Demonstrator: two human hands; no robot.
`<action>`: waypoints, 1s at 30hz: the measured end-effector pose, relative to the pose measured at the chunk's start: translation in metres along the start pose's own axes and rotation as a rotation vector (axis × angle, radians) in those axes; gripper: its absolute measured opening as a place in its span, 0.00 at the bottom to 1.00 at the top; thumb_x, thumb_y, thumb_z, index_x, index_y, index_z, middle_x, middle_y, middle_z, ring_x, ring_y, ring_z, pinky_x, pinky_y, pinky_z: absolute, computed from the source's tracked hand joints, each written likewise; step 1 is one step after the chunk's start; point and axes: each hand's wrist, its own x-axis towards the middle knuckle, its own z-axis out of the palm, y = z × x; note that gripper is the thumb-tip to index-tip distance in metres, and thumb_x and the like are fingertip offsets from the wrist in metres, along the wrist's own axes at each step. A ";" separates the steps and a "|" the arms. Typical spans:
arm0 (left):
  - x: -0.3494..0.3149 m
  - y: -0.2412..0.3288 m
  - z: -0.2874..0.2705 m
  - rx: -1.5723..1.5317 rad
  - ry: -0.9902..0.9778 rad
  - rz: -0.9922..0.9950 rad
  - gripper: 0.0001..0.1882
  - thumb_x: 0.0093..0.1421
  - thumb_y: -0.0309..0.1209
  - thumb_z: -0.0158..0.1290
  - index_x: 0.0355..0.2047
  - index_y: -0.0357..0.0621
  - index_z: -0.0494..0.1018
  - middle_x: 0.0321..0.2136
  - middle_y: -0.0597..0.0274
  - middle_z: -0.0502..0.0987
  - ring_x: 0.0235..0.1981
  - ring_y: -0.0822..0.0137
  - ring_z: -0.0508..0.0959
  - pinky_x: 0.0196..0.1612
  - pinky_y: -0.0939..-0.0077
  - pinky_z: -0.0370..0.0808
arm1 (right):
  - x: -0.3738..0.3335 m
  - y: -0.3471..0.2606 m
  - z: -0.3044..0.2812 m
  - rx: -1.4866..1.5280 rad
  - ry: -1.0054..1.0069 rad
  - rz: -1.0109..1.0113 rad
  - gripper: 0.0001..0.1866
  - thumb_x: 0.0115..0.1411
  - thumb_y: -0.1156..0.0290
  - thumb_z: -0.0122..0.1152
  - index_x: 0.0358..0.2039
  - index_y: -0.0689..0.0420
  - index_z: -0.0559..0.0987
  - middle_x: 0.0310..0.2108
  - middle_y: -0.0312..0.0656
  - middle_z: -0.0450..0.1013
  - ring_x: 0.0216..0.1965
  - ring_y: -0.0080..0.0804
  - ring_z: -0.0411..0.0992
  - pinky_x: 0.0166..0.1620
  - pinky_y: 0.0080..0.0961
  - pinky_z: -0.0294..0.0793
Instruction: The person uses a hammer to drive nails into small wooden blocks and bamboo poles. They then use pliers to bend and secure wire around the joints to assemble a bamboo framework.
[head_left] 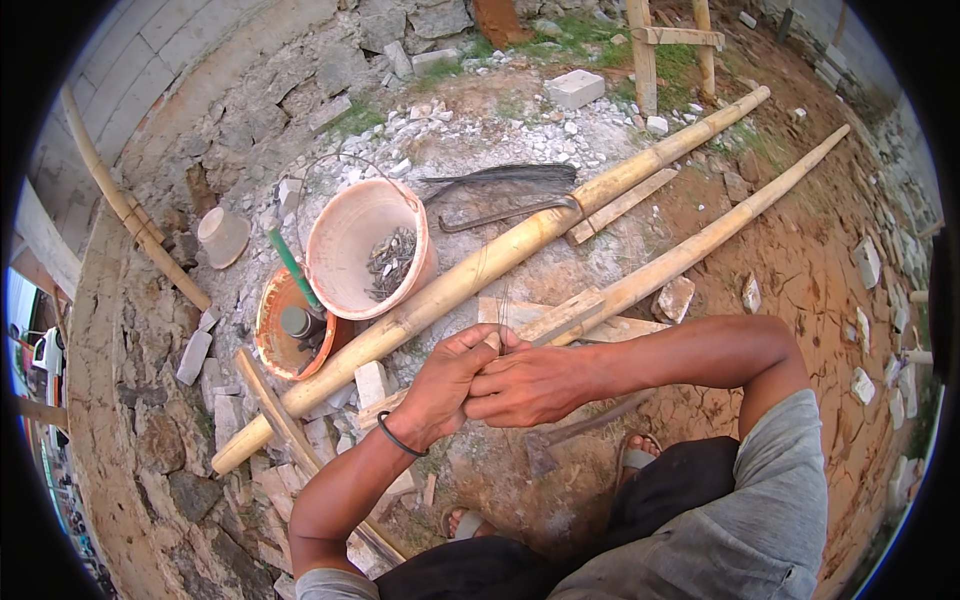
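Note:
My left hand (443,385), with a black band on its wrist, and my right hand (532,384) meet in front of me, fingers closed together on a few thin wire strands (503,312) that stick up from between them. The hands hover over a wooden plank (560,318) lying across a thick bamboo pole (470,278). A dark bundle of wire (510,177) lies on the ground farther off, beside a bent iron bar (505,214).
A pale bucket (345,225) holding nails stands left of the pole, next to an orange tub (272,335). A second bamboo pole (700,240) runs to the right. A hammer (560,438) lies by my sandalled feet. Stone rubble, bricks and a block wall surround the spot.

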 end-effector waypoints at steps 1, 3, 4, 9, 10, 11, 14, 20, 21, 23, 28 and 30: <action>0.000 0.001 -0.001 -0.030 -0.018 -0.007 0.07 0.67 0.26 0.42 0.41 0.37 0.69 0.42 0.52 0.76 0.41 0.69 0.78 0.47 0.73 0.77 | 0.000 0.001 0.000 0.013 0.013 0.022 0.05 0.47 0.69 0.57 0.21 0.55 0.73 0.32 0.38 0.64 0.36 0.32 0.66 0.38 0.29 0.67; -0.001 0.002 -0.002 -0.042 -0.017 0.030 0.07 0.68 0.29 0.44 0.39 0.38 0.69 0.42 0.51 0.76 0.43 0.69 0.78 0.48 0.73 0.77 | 0.001 0.003 -0.001 0.052 0.032 0.026 0.05 0.47 0.71 0.58 0.22 0.56 0.72 0.32 0.38 0.64 0.36 0.33 0.66 0.38 0.29 0.67; -0.001 0.002 -0.002 -0.067 -0.042 0.044 0.08 0.69 0.30 0.44 0.39 0.38 0.69 0.42 0.51 0.76 0.43 0.68 0.78 0.49 0.72 0.77 | 0.001 0.004 0.000 0.078 0.038 0.006 0.05 0.48 0.71 0.58 0.22 0.56 0.72 0.32 0.37 0.64 0.36 0.33 0.66 0.38 0.30 0.67; 0.004 0.001 -0.005 -0.012 -0.060 0.079 0.08 0.69 0.34 0.46 0.38 0.42 0.67 0.40 0.54 0.76 0.42 0.70 0.77 0.48 0.73 0.76 | -0.001 0.005 -0.006 0.097 0.001 0.028 0.04 0.47 0.74 0.59 0.24 0.58 0.73 0.34 0.39 0.65 0.37 0.33 0.66 0.38 0.28 0.69; 0.005 0.000 -0.007 0.002 -0.059 0.096 0.07 0.69 0.34 0.46 0.38 0.43 0.67 0.39 0.56 0.76 0.40 0.70 0.77 0.47 0.74 0.76 | -0.001 0.005 -0.010 0.071 0.009 0.023 0.05 0.47 0.74 0.59 0.25 0.59 0.74 0.35 0.39 0.66 0.38 0.33 0.67 0.37 0.27 0.69; 0.006 0.000 -0.009 -0.016 -0.023 0.144 0.06 0.69 0.34 0.46 0.38 0.45 0.66 0.36 0.59 0.75 0.36 0.72 0.76 0.42 0.76 0.75 | 0.000 0.005 -0.013 0.051 0.023 -0.005 0.06 0.47 0.74 0.59 0.27 0.59 0.75 0.36 0.40 0.67 0.39 0.33 0.67 0.37 0.26 0.69; 0.006 0.006 -0.016 -0.135 0.119 0.314 0.03 0.70 0.33 0.44 0.39 0.50 0.64 0.26 0.69 0.68 0.25 0.77 0.67 0.29 0.80 0.67 | 0.004 0.004 -0.030 -0.086 0.260 0.035 0.14 0.50 0.68 0.64 0.36 0.62 0.77 0.41 0.44 0.68 0.46 0.35 0.67 0.45 0.30 0.70; 0.021 0.025 0.015 -0.292 -0.044 0.585 0.04 0.71 0.34 0.41 0.40 0.50 0.62 0.22 0.74 0.59 0.20 0.82 0.57 0.21 0.87 0.57 | 0.021 0.016 -0.028 1.214 0.594 0.958 0.36 0.58 0.55 0.66 0.58 0.63 0.63 0.52 0.44 0.67 0.51 0.35 0.69 0.54 0.35 0.71; 0.024 0.026 0.022 -0.289 -0.041 0.618 0.05 0.71 0.35 0.41 0.42 0.50 0.62 0.22 0.74 0.59 0.20 0.83 0.57 0.22 0.88 0.57 | 0.021 0.019 -0.026 1.345 0.510 1.002 0.36 0.57 0.53 0.66 0.57 0.62 0.64 0.48 0.41 0.69 0.46 0.33 0.71 0.49 0.30 0.73; 0.022 0.026 0.025 -0.202 -0.023 0.656 0.07 0.71 0.36 0.41 0.44 0.49 0.62 0.22 0.75 0.59 0.20 0.85 0.58 0.22 0.89 0.58 | 0.019 0.023 -0.025 1.605 0.316 1.105 0.36 0.55 0.47 0.67 0.54 0.58 0.65 0.41 0.36 0.72 0.38 0.28 0.74 0.40 0.22 0.76; 0.020 0.027 0.011 0.146 0.081 0.721 0.08 0.70 0.33 0.39 0.44 0.45 0.65 0.22 0.75 0.60 0.22 0.84 0.61 0.26 0.88 0.63 | 0.011 0.026 -0.027 1.343 0.425 1.088 0.22 0.66 0.54 0.56 0.49 0.57 0.66 0.23 0.29 0.63 0.21 0.15 0.58 0.22 0.14 0.57; 0.028 0.031 0.006 0.145 0.119 0.748 0.07 0.70 0.31 0.39 0.42 0.45 0.65 0.22 0.74 0.61 0.21 0.83 0.62 0.27 0.85 0.65 | 0.011 0.026 -0.027 1.225 0.418 1.086 0.18 0.67 0.56 0.54 0.46 0.58 0.68 0.23 0.28 0.63 0.20 0.15 0.59 0.23 0.15 0.57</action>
